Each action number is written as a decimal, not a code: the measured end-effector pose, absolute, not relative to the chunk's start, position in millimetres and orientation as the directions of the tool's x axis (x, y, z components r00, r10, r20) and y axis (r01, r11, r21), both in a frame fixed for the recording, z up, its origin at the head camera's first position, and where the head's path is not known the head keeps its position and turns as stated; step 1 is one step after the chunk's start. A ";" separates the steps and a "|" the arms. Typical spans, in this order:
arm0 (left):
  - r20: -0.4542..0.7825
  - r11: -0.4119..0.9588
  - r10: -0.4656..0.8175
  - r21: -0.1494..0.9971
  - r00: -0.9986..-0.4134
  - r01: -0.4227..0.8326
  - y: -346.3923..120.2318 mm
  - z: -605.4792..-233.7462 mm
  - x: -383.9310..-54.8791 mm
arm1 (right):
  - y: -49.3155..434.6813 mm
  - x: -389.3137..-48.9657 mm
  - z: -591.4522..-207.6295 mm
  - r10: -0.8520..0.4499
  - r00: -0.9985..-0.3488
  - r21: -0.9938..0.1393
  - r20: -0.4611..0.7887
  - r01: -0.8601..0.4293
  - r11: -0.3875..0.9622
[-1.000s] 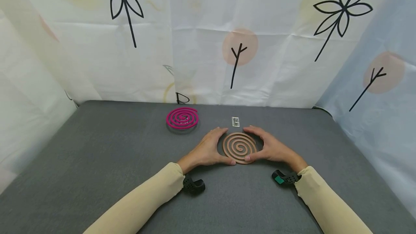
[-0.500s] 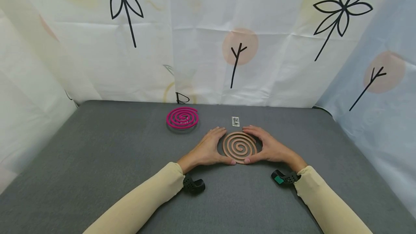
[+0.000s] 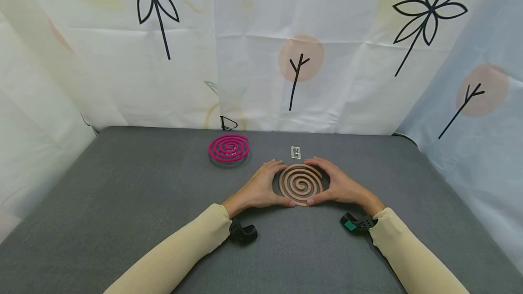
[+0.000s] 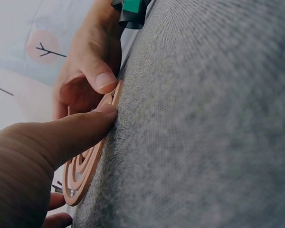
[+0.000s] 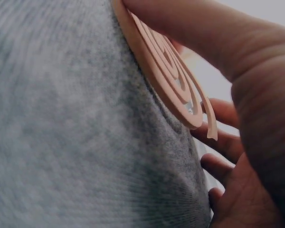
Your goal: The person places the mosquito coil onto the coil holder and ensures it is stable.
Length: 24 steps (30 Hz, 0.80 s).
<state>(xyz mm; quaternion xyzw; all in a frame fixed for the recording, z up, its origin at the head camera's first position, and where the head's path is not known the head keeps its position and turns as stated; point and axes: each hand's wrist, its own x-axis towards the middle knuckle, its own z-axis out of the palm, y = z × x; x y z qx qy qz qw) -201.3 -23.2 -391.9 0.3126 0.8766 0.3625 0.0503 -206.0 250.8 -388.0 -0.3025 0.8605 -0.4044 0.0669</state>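
Observation:
A tan mosquito coil (image 3: 300, 186) lies between both hands, close to the grey tabletop. My left hand (image 3: 263, 186) curves round its left side, with the thumb on the near edge. Opposite it, my right hand (image 3: 345, 187) grips the right side, its thumb also at the near edge. In the left wrist view, both thumbs meet the rim of the coil (image 4: 88, 166) almost side by side. The right wrist view shows the coil's loose outer end (image 5: 212, 130) near the fingers. Just beyond the fingertips sits a small metal coil stand (image 3: 296, 152).
A pink mosquito coil (image 3: 229, 148) stands raised above the table at the back, left of the hands. White printed fabric (image 3: 253, 58) hangs along the back and sides of the grey tabletop (image 3: 122, 203). Each wrist wears a black strap (image 3: 243, 232).
The far edge of the tan mosquito coil has risen slightly in the head view. Both hands keep nearly the same place around it.

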 end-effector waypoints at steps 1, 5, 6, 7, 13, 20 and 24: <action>0.140 0.543 0.582 0.667 -0.801 0.511 -23.2 -391.9 -201.2 | 250.8 -206.0 -387.7 -0.571 -0.811 -0.742 0.127 -0.459 0.488; 0.140 0.546 0.576 0.668 -0.806 0.506 -23.2 -391.9 -200.7 | 251.3 -205.4 -386.2 -0.554 -0.823 -0.751 0.124 -0.443 0.491; 0.140 0.546 0.575 0.668 -0.806 0.505 -23.1 -391.8 -200.6 | 251.3 -205.3 -385.8 -0.551 -0.825 -0.749 0.126 -0.444 0.493; 0.143 0.546 0.574 0.667 -0.806 0.507 -23.1 -391.7 -200.5 | 251.3 -205.2 -385.4 -0.548 -0.826 -0.745 0.132 -0.447 0.495; 0.168 0.532 0.578 0.665 -0.799 0.524 -23.0 -392.1 -200.4 | 249.0 -205.9 -383.0 -0.524 -0.835 -0.775 0.166 -0.440 0.454; 0.175 0.522 0.590 0.663 -0.789 0.537 -22.8 -392.7 -200.5 | 247.6 -206.1 -380.9 -0.476 -0.862 -0.798 0.172 -0.406 0.447; 0.184 0.509 0.600 0.664 -0.779 0.548 -22.7 -392.9 -200.1 | 247.0 -205.1 -379.2 -0.458 -0.875 -0.830 0.156 -0.368 0.419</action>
